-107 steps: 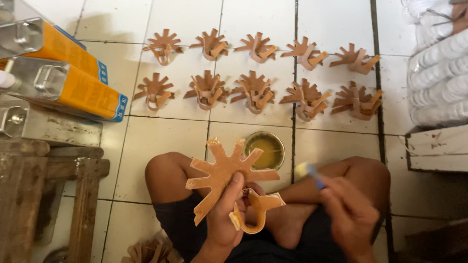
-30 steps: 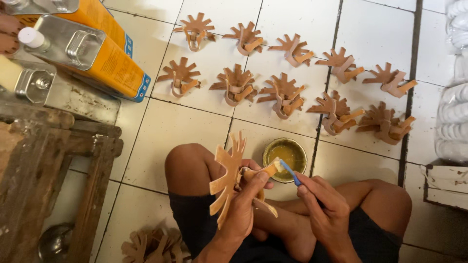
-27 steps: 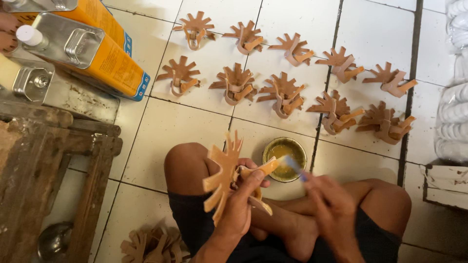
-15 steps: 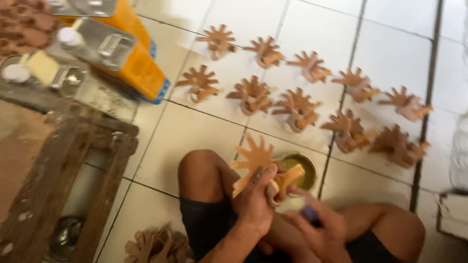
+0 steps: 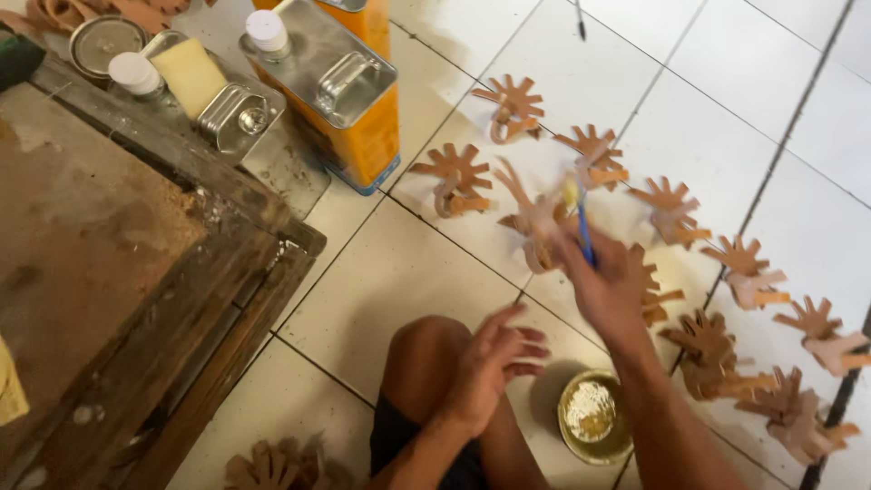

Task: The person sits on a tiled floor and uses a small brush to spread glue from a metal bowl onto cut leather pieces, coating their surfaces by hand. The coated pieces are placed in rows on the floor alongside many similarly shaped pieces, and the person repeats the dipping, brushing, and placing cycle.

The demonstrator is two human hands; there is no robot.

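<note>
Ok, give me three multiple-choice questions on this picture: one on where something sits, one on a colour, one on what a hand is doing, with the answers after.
1. Where is the small round bowl of glue?
A. on the wooden table
B. on the floor tiles between the person's arms
C. on top of the orange can

2. What colour is the side of the big metal can?
A. orange
B. green
C. white

3. What state is the left hand in?
A. gripping a brush
B. open, holding nothing
C. closed on a can

Answers: 1 B, the bowl stands on the tiles by the knee. 2 A, the can's side is orange under a silver top. 3 B, its fingers are spread and empty; the right hand holds the blue-handled brush.
</note>
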